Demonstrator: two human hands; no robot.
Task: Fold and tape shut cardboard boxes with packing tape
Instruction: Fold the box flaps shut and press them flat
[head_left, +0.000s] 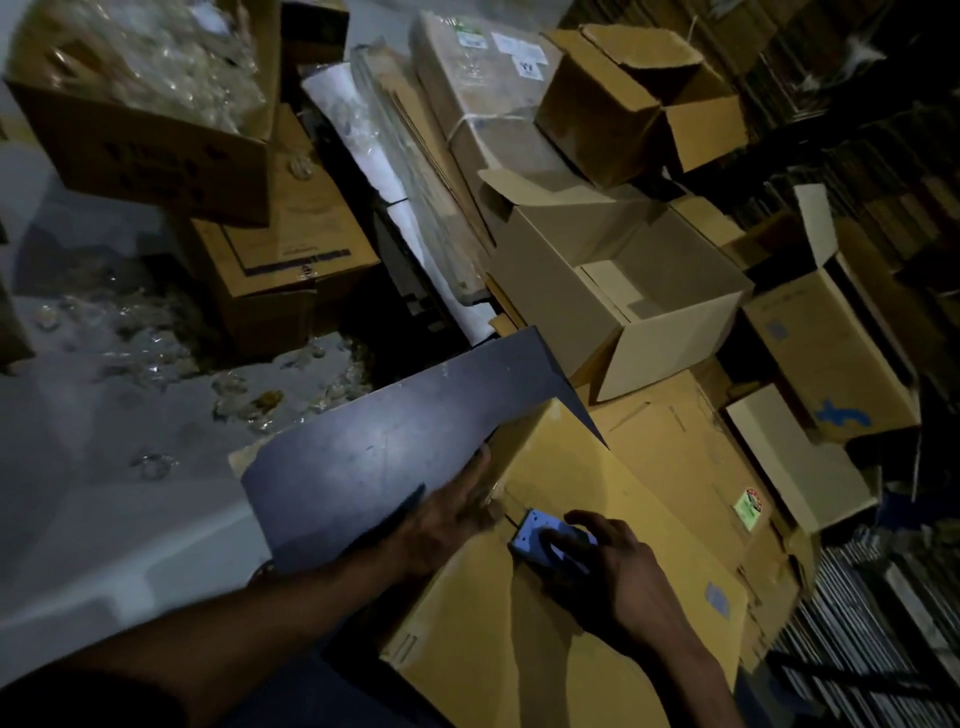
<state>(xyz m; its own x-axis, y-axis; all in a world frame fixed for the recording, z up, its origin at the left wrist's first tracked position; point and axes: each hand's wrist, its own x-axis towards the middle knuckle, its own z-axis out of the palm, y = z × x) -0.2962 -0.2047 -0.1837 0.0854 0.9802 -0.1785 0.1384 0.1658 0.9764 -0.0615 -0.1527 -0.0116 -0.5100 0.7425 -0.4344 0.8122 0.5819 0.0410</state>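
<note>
A yellow-brown cardboard box (571, 613) lies closed in front of me, its flaps meeting along a centre seam. My right hand (618, 577) grips a blue tape dispenser (540, 540) pressed onto that seam. My left hand (441, 519) lies flat, fingers straight, on the box's left edge where it meets a dark table top (374, 457). The tape itself is too dim to make out.
An open empty carton (623, 301) sits beyond the box, with more open and flattened cartons (644, 98) stacked behind and to the right. At upper left, a carton (140, 140) holds clear plastic items, and more lie scattered on the floor (156, 353).
</note>
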